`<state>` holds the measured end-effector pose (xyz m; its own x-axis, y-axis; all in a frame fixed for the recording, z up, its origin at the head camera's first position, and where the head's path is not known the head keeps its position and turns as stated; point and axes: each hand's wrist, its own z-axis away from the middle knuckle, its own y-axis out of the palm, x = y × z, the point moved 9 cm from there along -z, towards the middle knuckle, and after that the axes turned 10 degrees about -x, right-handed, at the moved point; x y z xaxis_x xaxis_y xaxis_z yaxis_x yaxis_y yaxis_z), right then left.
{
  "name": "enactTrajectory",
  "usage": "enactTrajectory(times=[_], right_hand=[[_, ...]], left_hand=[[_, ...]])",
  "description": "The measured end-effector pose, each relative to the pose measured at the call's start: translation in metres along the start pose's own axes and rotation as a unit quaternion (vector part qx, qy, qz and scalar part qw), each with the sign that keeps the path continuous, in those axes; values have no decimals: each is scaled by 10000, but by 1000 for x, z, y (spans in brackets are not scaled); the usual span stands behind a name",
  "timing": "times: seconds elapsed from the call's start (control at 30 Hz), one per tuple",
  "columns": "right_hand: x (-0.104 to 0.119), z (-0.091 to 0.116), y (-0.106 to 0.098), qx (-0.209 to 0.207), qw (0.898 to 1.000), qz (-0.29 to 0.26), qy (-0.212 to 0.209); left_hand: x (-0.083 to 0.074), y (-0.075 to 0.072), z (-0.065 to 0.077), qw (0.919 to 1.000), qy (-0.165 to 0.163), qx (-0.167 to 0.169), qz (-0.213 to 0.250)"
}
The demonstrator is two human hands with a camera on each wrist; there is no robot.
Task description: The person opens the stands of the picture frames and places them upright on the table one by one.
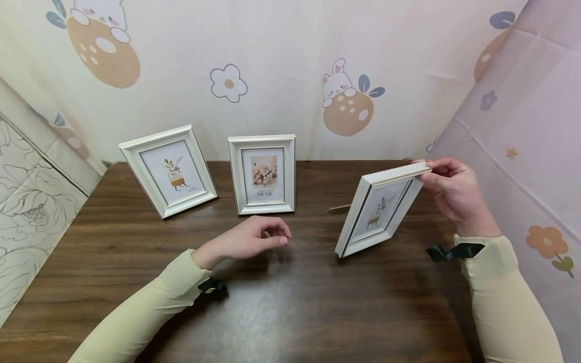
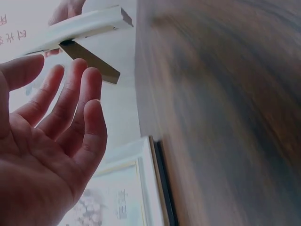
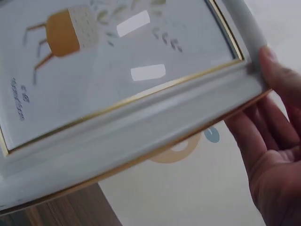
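A white picture frame with a plant print is tilted at the right of the table. My right hand pinches its upper right corner between thumb and fingers. Behind it, the brown support leg sticks out in the left wrist view. I cannot tell if the frame's lower corner touches the table. With fingers loosely curved and holding nothing, my left hand hovers in front of a second white picture frame, which shows a flower bouquet and stands upright.
At the back left a third white picture frame stands angled, with a similar plant print. All are on a dark brown wooden table. A patterned curtain hangs along the table's back edge. More patterned cloth borders the right side.
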<state>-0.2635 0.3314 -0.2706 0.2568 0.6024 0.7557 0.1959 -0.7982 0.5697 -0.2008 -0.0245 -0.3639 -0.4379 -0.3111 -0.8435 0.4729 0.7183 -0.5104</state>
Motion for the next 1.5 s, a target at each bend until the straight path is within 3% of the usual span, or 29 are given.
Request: enactTrajectory(times=[0.2, 0.47, 0.7, 0.93, 1.07, 1.23, 1.5], right_hand=[[3, -7, -14, -988, 9929, 589, -318], [4, -12, -19, -1476, 9851, 835, -271], [3, -19, -27, -2028, 9652, 1628, -277], [0, -31, -37, -2394, 9470, 2128, -232], [-2, -36, -44, -2534, 9420, 2191, -191], [-5, -40, -49, -2594, 9389, 2259, -142], [-10, -42, -46, -2498, 9443, 2139, -160]], left_hand=[[9, -15, 8, 9990, -106, -212, -375], [17, -34, 16, 9897, -109, -479, -1345], [30, -48, 20, 9662, -134, -730, -2468], [35, -64, 21, 9396, -73, -1190, -3209], [38, -70, 23, 9231, -69, -1402, -3581], [44, -74, 26, 9228, -182, -1493, -3547], [48, -76, 27, 9268, -267, -1522, -3422]])
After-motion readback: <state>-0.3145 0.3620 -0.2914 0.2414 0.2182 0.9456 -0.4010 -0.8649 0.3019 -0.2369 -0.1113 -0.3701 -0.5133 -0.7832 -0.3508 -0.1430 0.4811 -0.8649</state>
